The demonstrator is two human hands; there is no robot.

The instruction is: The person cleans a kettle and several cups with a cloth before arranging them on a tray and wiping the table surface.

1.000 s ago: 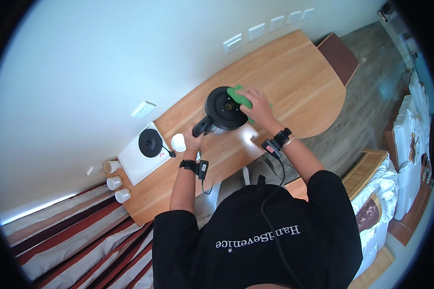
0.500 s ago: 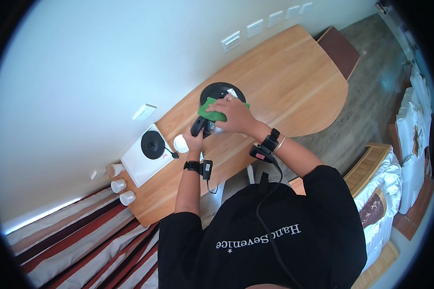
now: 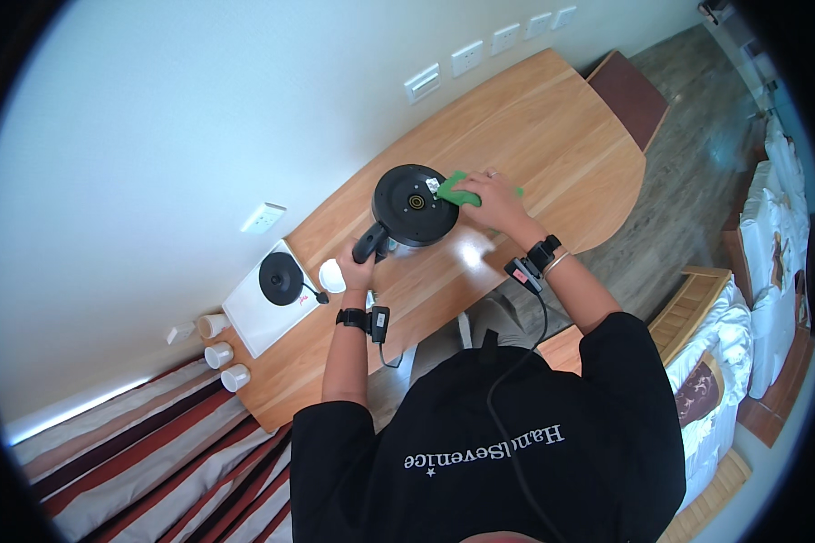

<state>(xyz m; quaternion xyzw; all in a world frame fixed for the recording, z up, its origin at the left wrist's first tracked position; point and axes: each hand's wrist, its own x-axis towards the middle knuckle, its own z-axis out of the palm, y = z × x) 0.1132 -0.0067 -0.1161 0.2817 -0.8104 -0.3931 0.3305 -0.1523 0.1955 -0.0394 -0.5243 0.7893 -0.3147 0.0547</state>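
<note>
An electric kettle (image 3: 398,217) is tipped so its round black underside, with a ring-shaped socket in the middle and a small white label, faces up. My left hand (image 3: 358,262) is wrapped round its black handle. At the right edge of that underside my right hand (image 3: 498,201) grips a green cloth (image 3: 459,188), which touches the rim near the label. The kettle's body is mostly hidden below its bottom. Close beside my left hand lies a round white object (image 3: 331,275), its kind not clear.
A white tray (image 3: 254,330) bears the black kettle base (image 3: 281,279) with its cord. Several white cups, one of them here (image 3: 235,377), stand at the wooden desk's (image 3: 534,118) left end. Wall sockets (image 3: 466,59) line the wall; a bed (image 3: 711,389) is at right.
My right hand has moved right with the green cloth, from across the kettle's underside to its right edge, uncovering the middle. The kettle's underside now faces up more fully.
</note>
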